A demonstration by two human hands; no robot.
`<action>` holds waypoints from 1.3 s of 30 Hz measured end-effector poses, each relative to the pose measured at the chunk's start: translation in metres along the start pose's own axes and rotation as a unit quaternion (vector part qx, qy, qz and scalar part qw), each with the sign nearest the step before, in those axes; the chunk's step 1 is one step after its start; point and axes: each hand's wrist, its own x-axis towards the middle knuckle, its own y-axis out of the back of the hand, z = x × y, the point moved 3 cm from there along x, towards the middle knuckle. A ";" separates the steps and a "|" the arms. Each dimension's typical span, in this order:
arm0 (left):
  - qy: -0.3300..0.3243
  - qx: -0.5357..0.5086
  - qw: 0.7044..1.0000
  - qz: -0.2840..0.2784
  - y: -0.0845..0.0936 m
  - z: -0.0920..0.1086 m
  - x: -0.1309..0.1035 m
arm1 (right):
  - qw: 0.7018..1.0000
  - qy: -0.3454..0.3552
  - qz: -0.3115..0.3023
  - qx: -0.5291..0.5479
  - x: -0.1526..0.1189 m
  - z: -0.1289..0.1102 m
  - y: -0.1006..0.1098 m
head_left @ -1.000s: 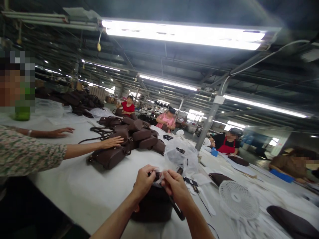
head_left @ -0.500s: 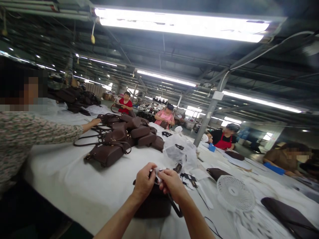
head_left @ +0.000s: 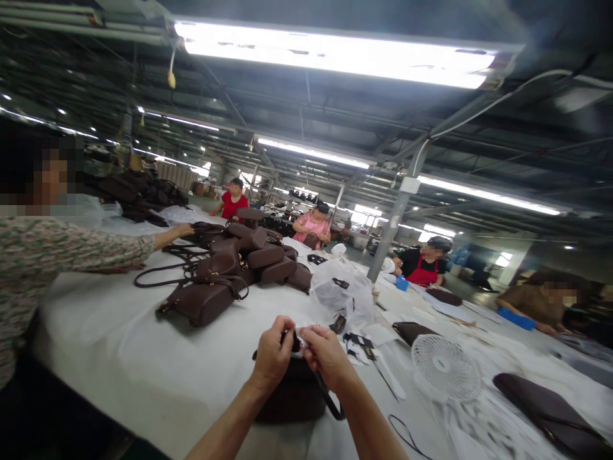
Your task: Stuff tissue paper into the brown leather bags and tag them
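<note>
A dark brown handbag (head_left: 291,401) stands on the white-covered table right in front of me, its strap (head_left: 330,397) hanging down on the right side. My left hand (head_left: 272,351) is closed at the top of this bag, with dark material between thumb and fingers. Close beside it, my right hand (head_left: 326,354) pinches a small soft white piece (head_left: 301,337), perhaps paper or tissue, at the bag's opening. The fingers hide most of the opening.
A pile of brown handbags (head_left: 205,301) lies to the left, where a co-worker's hand (head_left: 181,231) reaches. Right of me are black tags (head_left: 366,348), a white fan (head_left: 445,367), a clear plastic bag (head_left: 335,287) and a brown bag (head_left: 546,409). Several people work around the table.
My view has shifted slightly. Both my hands stay at the bag's top, the fingers moving a little around the white piece. The person in red at the back has straightened up.
</note>
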 end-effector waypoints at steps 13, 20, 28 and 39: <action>-0.001 0.019 1.000 -0.004 -0.001 -0.002 0.003 | 0.976 0.002 -0.030 -0.215 0.016 -0.024 0.005; -0.021 0.030 0.999 -0.034 0.001 0.000 0.007 | 0.881 0.210 0.041 -0.421 0.013 -0.059 0.009; -0.101 0.070 0.971 -0.203 0.009 0.017 0.011 | 0.864 0.244 0.091 -0.430 0.036 -0.086 0.011; -0.092 0.084 0.952 -0.281 0.033 0.032 0.054 | 0.891 0.177 -0.005 -0.417 0.017 -0.050 0.025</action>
